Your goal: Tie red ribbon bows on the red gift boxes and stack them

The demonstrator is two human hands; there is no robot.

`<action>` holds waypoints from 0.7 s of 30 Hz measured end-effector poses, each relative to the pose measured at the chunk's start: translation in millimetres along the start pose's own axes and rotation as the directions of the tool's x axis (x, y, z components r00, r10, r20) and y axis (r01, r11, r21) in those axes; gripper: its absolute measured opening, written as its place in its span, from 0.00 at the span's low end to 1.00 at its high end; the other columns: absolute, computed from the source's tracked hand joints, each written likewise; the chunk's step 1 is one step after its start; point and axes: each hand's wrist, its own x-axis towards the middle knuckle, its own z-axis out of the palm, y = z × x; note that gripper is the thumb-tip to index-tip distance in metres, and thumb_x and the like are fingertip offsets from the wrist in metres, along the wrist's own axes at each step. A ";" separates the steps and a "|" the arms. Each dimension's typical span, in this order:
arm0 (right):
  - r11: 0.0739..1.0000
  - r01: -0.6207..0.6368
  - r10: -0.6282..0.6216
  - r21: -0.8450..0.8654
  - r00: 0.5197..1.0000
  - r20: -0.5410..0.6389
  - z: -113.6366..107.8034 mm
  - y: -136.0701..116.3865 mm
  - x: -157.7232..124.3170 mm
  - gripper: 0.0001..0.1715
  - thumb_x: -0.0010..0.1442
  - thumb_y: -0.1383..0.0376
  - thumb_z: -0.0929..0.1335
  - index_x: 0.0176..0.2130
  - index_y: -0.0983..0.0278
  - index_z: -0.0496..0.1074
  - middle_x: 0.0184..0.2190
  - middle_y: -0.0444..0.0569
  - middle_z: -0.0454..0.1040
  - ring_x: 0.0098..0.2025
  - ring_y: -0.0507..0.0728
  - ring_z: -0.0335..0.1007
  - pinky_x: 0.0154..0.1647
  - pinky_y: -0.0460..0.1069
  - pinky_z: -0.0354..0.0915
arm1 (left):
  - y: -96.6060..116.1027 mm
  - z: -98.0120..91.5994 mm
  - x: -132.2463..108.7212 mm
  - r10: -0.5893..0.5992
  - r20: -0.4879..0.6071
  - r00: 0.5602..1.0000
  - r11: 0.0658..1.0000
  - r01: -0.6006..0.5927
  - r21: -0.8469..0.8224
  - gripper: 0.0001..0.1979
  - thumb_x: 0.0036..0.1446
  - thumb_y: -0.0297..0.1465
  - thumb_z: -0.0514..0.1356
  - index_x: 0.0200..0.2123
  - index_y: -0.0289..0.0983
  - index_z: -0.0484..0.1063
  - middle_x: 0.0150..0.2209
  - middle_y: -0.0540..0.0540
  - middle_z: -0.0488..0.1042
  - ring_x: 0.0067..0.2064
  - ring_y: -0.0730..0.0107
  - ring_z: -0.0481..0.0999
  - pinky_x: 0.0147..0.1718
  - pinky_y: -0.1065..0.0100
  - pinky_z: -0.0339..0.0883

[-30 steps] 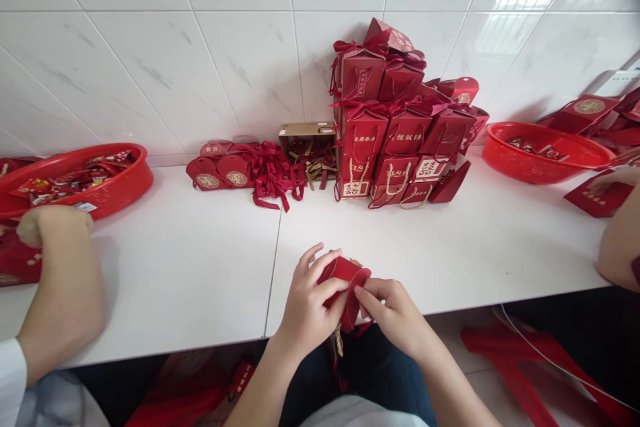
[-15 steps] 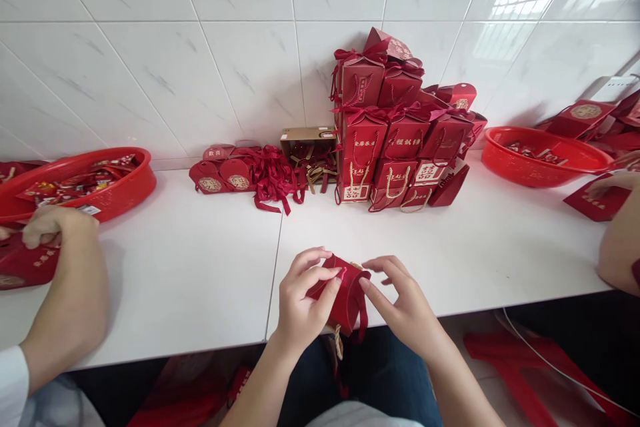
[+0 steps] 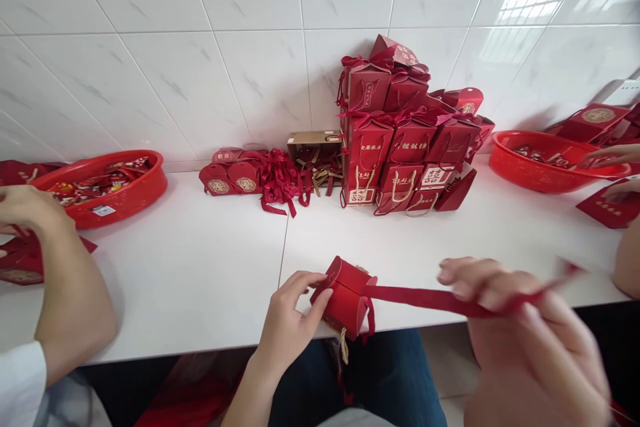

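A small red gift box [image 3: 345, 300] with a twisted gold cord handle sits at the table's front edge, its top flaps folded together. My left hand [image 3: 295, 313] grips the box's left side between thumb and fingers. Out to the right, my right hand [image 3: 520, 320] is blurred by motion and pinches a dark red ribbon [image 3: 415, 297]. The ribbon runs taut and nearly level from the top of the box to that hand, with its loose tip beyond the fingers. Another strand of ribbon hangs down the box's right side.
Stacked red gift boxes [image 3: 390, 140] stand against the tiled wall. Left of them are a cardboard box [image 3: 315, 139], a heap of red ribbons [image 3: 283, 177] and folded boxes [image 3: 230, 177]. Red basins [image 3: 125, 200] [image 3: 535, 177] flank these, with co-workers' arms [image 3: 80, 280] at both sides.
My right hand has swung away to the right, drawing the ribbon out straight from the box. My left hand has shifted onto the box's left side. The co-workers' hands have moved too.
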 end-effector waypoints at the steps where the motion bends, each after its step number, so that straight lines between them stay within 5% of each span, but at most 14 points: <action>1: 0.998 0.062 -0.061 0.027 0.997 -0.053 -0.7 -4.1 -1.9 0.12 0.65 0.63 0.62 0.32 0.61 0.71 0.28 0.47 0.68 0.38 0.58 0.68 0.47 0.56 0.63 | -3.7 1.1 -1.7 -0.036 -0.027 0.999 0.999 0.035 -0.036 0.08 0.60 0.35 0.59 0.40 0.41 0.74 0.40 0.46 0.77 0.41 0.66 0.77 0.39 0.67 0.73; 3: 0.994 0.107 -0.105 0.029 0.993 -0.059 -0.6 -4.8 -3.6 0.12 0.64 0.62 0.62 0.30 0.61 0.70 0.26 0.47 0.67 0.37 0.59 0.67 0.47 0.57 0.62 | -7.8 3.6 -3.5 -0.129 -0.078 0.989 0.985 0.119 -0.126 0.09 0.59 0.38 0.59 0.40 0.40 0.74 0.38 0.46 0.77 0.39 0.66 0.77 0.35 0.69 0.73; 6: 0.994 -0.054 0.065 -0.100 0.991 0.119 4.2 11.7 -1.0 0.12 0.66 0.64 0.61 0.30 0.61 0.69 0.33 0.49 0.71 0.42 0.60 0.68 0.47 0.55 0.62 | -9.4 7.0 -3.3 -0.250 -0.122 0.960 0.940 0.211 -0.267 0.12 0.58 0.40 0.60 0.41 0.39 0.73 0.37 0.46 0.77 0.40 0.66 0.77 0.35 0.70 0.73; 11: 0.863 -0.215 0.423 -0.457 0.801 0.424 24.7 57.2 2.0 0.18 0.67 0.58 0.59 0.30 0.62 0.68 0.47 0.53 0.70 0.53 0.61 0.64 0.53 0.56 0.59 | -11.6 9.8 -2.8 -0.288 -0.165 0.943 0.899 0.207 -0.385 0.14 0.57 0.41 0.60 0.41 0.38 0.71 0.33 0.47 0.76 0.35 0.68 0.77 0.33 0.71 0.71; 15: 0.754 -0.155 0.532 -0.639 0.716 0.453 39.5 77.9 -2.2 0.20 0.67 0.59 0.58 0.27 0.62 0.67 0.51 0.54 0.69 0.64 0.62 0.53 0.60 0.62 0.50 | -11.9 10.8 -4.7 -0.294 -0.172 0.940 0.887 0.201 -0.415 0.15 0.57 0.41 0.60 0.43 0.38 0.70 0.32 0.48 0.77 0.34 0.69 0.76 0.33 0.71 0.71; 21: 0.684 -0.100 0.575 -0.722 0.683 0.450 44.0 82.4 -3.5 0.19 0.65 0.63 0.59 0.25 0.62 0.68 0.53 0.54 0.69 0.64 0.60 0.53 0.60 0.62 0.48 | -7.5 11.8 -7.3 -0.285 -0.170 0.943 0.890 0.195 -0.411 0.14 0.57 0.40 0.61 0.43 0.38 0.69 0.30 0.49 0.76 0.32 0.71 0.75 0.32 0.72 0.70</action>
